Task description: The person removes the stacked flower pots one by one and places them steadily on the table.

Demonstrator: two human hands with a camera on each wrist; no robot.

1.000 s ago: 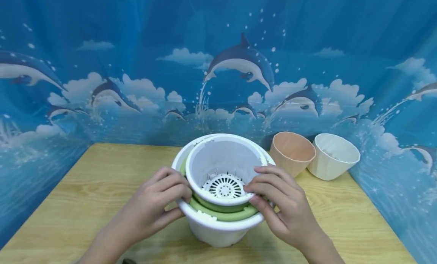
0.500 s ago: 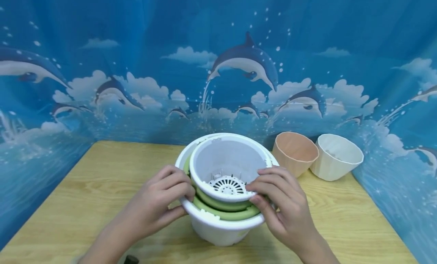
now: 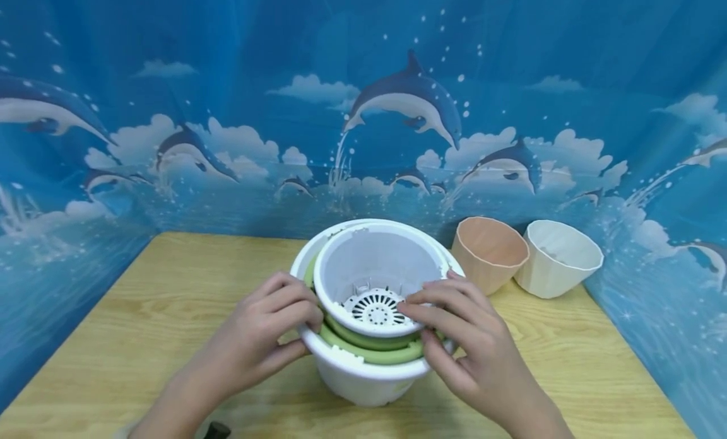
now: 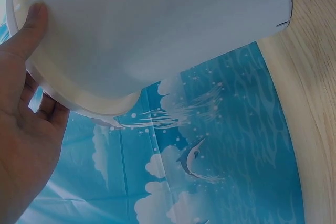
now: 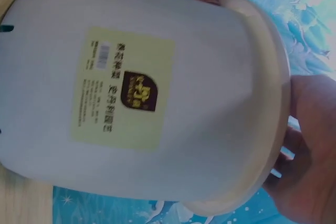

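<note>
Tabletop (image 3: 142, 313), wood-grained, bears a nest of three: large white pot (image 3: 363, 383) outermost, near the middle; green pot (image 3: 375, 354) inside it; small white pot (image 3: 377, 256) innermost, its slotted base (image 3: 377, 308) showing. Handling, as we judge it: the rims sit close, so we would steady the outermost with one side and work the inner pots with the other, moving them straight and evenly; a skewed pull could jam the nest or drag all three together. We'd mind the narrow gaps, which could nip skin. Pose: our left hand (image 3: 272, 332) grips the outermost rim at its left, fingers (image 3: 301, 313) curled over the top, thumb laid along the outside in the left wrist view. Our right hand (image 3: 474, 338) reaches over the nest's right side and seems to pinch the small white pot's rim, fingertips (image 3: 410, 310) inside, thumb outside; how hard it presses, we cannot tell.
</note>
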